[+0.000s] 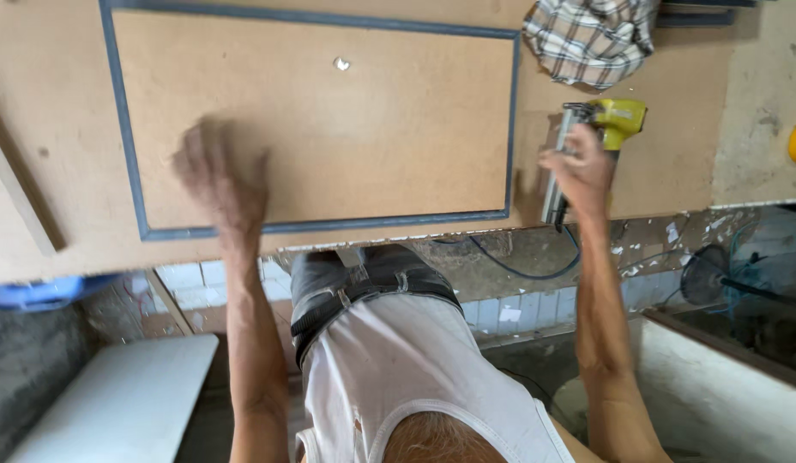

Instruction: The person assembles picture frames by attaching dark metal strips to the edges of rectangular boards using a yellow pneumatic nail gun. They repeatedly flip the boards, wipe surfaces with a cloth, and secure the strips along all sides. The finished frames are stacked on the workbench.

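- Head view: the right hand (580,170) is closed around the handle of a yellow nail gun (597,137), which rests on the bench (672,129) just beside the right edge of the board.
- The gun's long grey magazine runs from the grip toward the person, down to the near bench edge; its yellow body lies on the far side of the grip.
- The left hand (220,176) is blurred. It lies over the brown board (329,120) near the lower left corner, fingers spread, holding nothing. I cannot tell if it presses the board or only hovers.
- The board, with its blue frame strip (329,225), lies between the two grips, its long axis going left to right. From the right grip the board is to the left, very near; the right hand is the one nearer to the gun.
- A checked cloth (591,39) lies beyond the right grip, apart from the gun.
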`<state>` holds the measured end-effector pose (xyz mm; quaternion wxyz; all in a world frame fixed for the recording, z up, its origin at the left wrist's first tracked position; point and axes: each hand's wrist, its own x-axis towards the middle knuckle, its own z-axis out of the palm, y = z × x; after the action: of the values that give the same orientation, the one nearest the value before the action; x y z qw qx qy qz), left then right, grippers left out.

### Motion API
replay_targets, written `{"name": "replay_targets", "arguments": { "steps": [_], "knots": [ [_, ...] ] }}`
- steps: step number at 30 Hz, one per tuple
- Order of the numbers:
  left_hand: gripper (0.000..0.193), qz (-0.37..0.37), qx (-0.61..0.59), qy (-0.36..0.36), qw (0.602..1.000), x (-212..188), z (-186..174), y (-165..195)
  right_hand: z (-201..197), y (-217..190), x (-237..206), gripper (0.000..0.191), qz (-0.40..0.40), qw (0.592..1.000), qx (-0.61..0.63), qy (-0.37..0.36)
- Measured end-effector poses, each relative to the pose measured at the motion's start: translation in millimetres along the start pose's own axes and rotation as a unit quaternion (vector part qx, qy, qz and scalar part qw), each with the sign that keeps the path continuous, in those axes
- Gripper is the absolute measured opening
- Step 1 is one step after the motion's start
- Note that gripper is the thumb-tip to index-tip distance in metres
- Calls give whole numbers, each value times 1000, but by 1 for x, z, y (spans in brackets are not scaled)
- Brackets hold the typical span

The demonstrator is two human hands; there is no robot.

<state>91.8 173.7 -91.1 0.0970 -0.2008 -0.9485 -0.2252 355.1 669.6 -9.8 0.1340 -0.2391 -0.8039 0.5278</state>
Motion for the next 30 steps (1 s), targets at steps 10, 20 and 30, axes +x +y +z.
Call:
{"name": "replay_targets", "arguments": {
  "steps": [10, 20, 30],
  "knots": [
    [72, -258, -49, -3, 965, 71, -29, -95, 69, 27, 1, 41, 320, 947, 6, 19],
    [46, -66, -239, -35, 968, 155, -86, 39, 10, 105, -169, 6, 289, 838, 452, 102],
    [57, 373, -336, 109, 858, 361, -116, 338, -97, 62, -28, 16, -40, 762, 582, 281]
  ]
}}
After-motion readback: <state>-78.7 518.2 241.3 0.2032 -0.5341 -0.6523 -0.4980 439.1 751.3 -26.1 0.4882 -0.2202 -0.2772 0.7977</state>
